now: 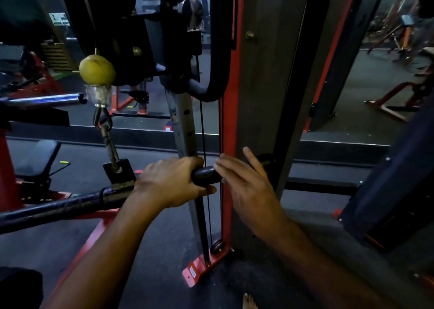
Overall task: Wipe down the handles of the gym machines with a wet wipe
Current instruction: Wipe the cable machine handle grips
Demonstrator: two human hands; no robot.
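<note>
We grip the bar (70,205) beside the grey-and-red column (256,97).

Left of the column's lower part, our left hand (171,182) curls round the bar's black handle (205,175), whose rounded end pokes out toward the column. Our right hand (246,182) hovers just in front of the column with fingers straight and loose, fingertips at the handle's end, holding nothing we can see. A chain (109,144) hangs from a yellow ball (97,69), up left of the column, down to the bar.

Dim, bluish lighting is leaving the room underexposed; glare is streaking the chrome bar (47,98); the right hand (246,182) is blurring; wide-angle distortion is bowing the edges
</note>
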